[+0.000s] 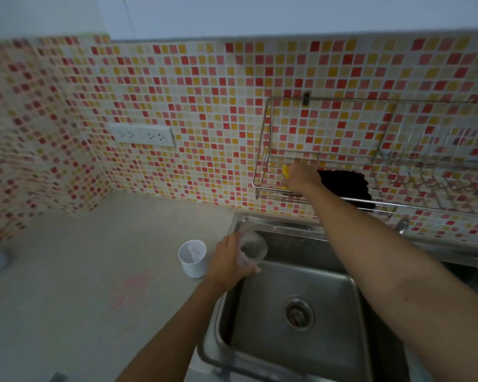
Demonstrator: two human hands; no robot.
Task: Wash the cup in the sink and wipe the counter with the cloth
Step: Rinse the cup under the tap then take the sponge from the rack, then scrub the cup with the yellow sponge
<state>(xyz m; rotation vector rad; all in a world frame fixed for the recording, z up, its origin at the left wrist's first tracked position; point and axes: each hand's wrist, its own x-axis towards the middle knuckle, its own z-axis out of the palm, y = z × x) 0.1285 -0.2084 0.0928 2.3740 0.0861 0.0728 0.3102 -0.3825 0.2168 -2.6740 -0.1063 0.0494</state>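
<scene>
Worktop (80, 285): pale, with a faint pink stain (133, 285) left of the sink; this is likely what the wiping is for.
Sink (260, 312): steel, set in the worktop's right part, and no water shows in it.
Rack (342, 99): wire, hung on the tiled wall above the sink, likely so that wet things drain into it.
Cloth (345, 186): dark, lying in the rack just right of the right hand, not yet taken.
Right hand (301, 177): reaches up into the rack and is at the sponge. Its back faces the camera, so I cannot tell how far its fingers have closed.
Left hand (226, 263): fingers curled round the cup's wall in a firm hold.
Cup (253, 248): clear, tilted over the sink's left rim, likely so drips fall in the basin.
Tumbler (193, 257): white, upright on the worktop just left of the left hand.
Sponge (286, 170): yellow, in the rack's left end, probably wanted for scrubbing the cup.
</scene>
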